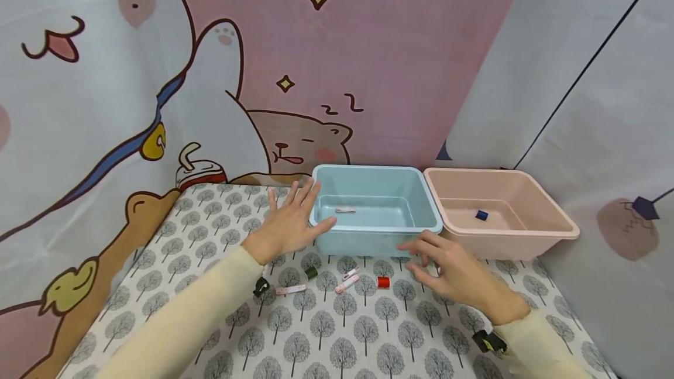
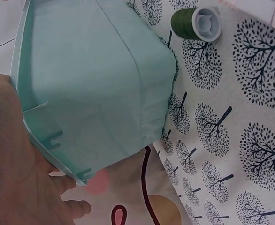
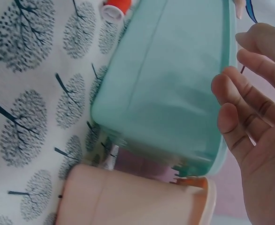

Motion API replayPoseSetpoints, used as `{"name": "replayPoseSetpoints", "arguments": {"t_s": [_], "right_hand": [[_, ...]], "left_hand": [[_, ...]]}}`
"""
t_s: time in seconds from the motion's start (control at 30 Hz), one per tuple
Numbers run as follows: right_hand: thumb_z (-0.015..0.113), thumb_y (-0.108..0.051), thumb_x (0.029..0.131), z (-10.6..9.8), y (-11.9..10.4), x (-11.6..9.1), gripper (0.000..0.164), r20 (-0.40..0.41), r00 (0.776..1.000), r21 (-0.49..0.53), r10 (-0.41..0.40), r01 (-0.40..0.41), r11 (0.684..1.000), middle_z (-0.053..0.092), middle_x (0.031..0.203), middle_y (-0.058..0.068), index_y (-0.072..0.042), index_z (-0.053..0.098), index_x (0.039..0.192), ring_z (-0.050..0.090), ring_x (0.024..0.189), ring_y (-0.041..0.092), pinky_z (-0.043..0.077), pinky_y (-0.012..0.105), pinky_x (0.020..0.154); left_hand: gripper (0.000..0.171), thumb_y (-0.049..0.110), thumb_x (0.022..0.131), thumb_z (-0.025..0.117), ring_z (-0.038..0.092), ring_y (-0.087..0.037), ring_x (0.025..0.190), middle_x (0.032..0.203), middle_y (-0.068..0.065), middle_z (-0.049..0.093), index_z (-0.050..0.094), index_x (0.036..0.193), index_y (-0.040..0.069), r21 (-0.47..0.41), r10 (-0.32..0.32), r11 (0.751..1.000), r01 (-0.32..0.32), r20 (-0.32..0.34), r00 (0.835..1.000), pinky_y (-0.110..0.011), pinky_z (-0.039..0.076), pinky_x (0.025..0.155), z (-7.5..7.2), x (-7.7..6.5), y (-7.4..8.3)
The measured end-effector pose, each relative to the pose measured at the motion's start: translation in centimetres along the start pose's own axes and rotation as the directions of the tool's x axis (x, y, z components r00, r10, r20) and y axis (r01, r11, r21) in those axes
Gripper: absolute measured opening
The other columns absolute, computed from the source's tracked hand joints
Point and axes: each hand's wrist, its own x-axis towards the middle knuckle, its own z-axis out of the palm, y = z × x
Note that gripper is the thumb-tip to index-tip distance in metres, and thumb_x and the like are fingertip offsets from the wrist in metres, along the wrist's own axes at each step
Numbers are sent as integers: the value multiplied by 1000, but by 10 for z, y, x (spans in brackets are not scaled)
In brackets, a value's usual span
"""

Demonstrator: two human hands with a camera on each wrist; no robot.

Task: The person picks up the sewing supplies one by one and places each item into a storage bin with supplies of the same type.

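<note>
My left hand is spread with straight fingers over the left rim of the pale blue bin. In the left wrist view its fingers lie along the bin's rim; whether they press it I cannot tell. My right hand hovers by the bin's front right corner, fingers loosely bent and nothing between them. Inside the blue bin lies a small pink-and-white strip. On the cloth before it are a green thread spool, a red thread spool and several more such strips, one printed with 12.
A peach bin stands against the blue bin's right side, with a dark blue spool inside. The tree-print cloth covers the table. A cartoon curtain hangs right behind the bins.
</note>
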Motion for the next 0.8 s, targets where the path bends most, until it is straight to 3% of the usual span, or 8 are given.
{"name": "replayPoseSetpoints", "arguments": {"t_s": [0.23,0.63,0.8], "right_hand": [[94,-13,94,11,-3,-5,43,61,996,-4,64,-64,998,73,112,-13,-24,83,134,61,80,-2,47,6,62],[93,-16,97,22,-5,-6,44,162,977,21,137,-142,990,71,116,-16,-26,84,140,60,76,-2,46,7,59],[93,-20,98,25,-7,-5,41,196,967,8,165,-170,985,72,118,-16,-27,84,138,56,73,-6,47,10,58]], "left_hand": [[106,89,112,36,-5,-36,185,199,1,-4,-1,189,27,-18,-1,1000,1,10,1000,-87,-15,138,0,1,-1],[111,97,107,26,-8,-34,185,199,1,-5,-4,189,28,-6,-12,1000,12,23,1000,-85,-15,138,-1,1,-1],[112,98,106,23,-5,-36,185,200,-1,-2,-3,189,27,10,-8,1000,8,14,1000,-88,-10,139,-1,1,-1]]}}
